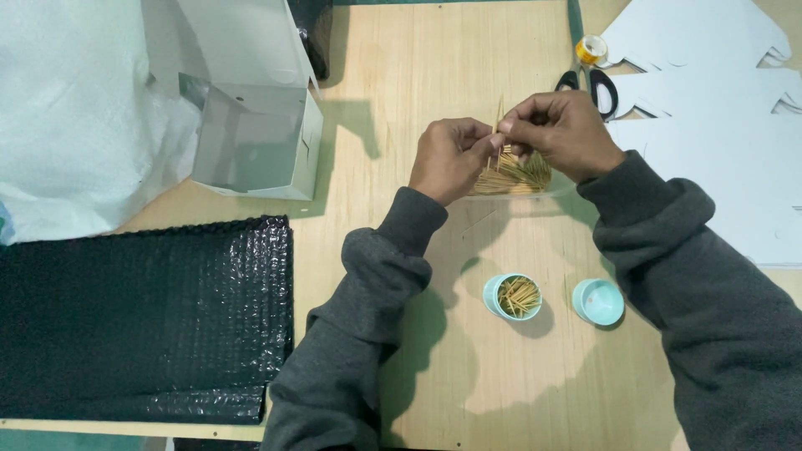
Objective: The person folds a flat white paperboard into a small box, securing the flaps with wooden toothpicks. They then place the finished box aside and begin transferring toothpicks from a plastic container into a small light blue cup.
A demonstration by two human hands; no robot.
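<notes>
Pinching a few toothpicks (499, 125) upright between thumb and fingertips of both the left hand (449, 159) and the right hand (561, 132), fingers meeting near the middle of the wooden table (434, 67), toward its far edge. Hovering just above a loose pile of toothpicks (514, 175) lying in a clear container. Standing nearer the front edge: a small pale-blue toothpick holder (512, 296), open and partly filled, with its matching cap (598, 301) resting just beside it. Lying toward the far right corner: black-handled scissors (595, 83), a yellow tape roll (591, 50) and white cut card sheets (718, 100). Sitting at the left: an open grey-white carton (259, 138) and black bubble wrap (146, 313).
</notes>
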